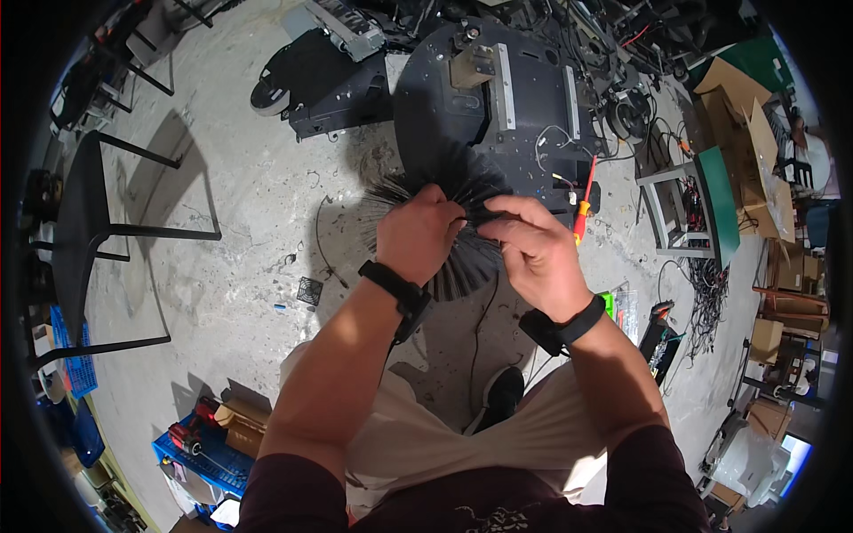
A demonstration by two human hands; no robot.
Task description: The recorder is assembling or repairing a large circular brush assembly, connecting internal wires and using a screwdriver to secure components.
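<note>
My left hand grips a thick bundle of black cable ties that fans out above and below the fist. My right hand pinches at the same bundle from the right, fingertips meeting the left hand's at the middle. Both wrists wear black bands. Just beyond the hands a round black machine base with grey metal brackets lies on the concrete floor. A red and yellow screwdriver rests at its near right edge, close to my right hand.
A black table stands at the left. A blue crate with a red power tool sits lower left. Cardboard boxes and a green-topped stand crowd the right, tangled cables beside them. My black shoe is below.
</note>
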